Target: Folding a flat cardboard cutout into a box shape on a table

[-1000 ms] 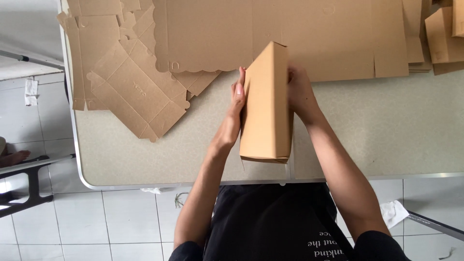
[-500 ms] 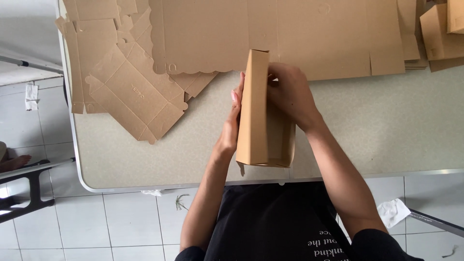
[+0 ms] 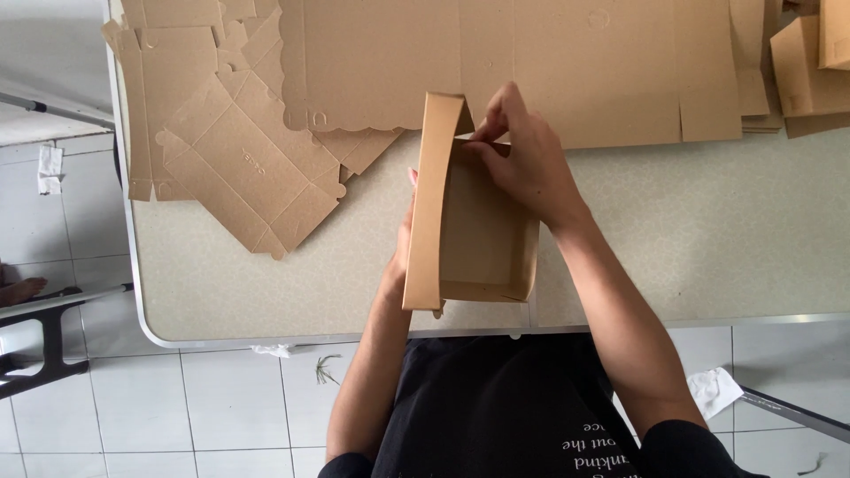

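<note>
A brown cardboard box [image 3: 482,239] stands on the speckled table [image 3: 708,239] near its front edge, its open inside turned toward me and its lid standing up along the left side. My left hand [image 3: 403,243] sits mostly hidden behind the lid's outer face, gripping it. My right hand [image 3: 522,159] reaches over the box's far end, its fingers pressing a flap at the inside top corner.
Flat die-cut cardboard blanks [image 3: 239,159] lie scattered at the table's left. Large flat sheets [image 3: 567,62] cover the far side, and stacked cardboard pieces [image 3: 810,66] sit at the far right. Crumpled paper [image 3: 715,391] lies on the tiled floor. A dark metal frame [image 3: 44,341] stands left.
The box has turned from showing a closed face to showing its open inside. My right hand moved from the box's right side to the top inner corner.
</note>
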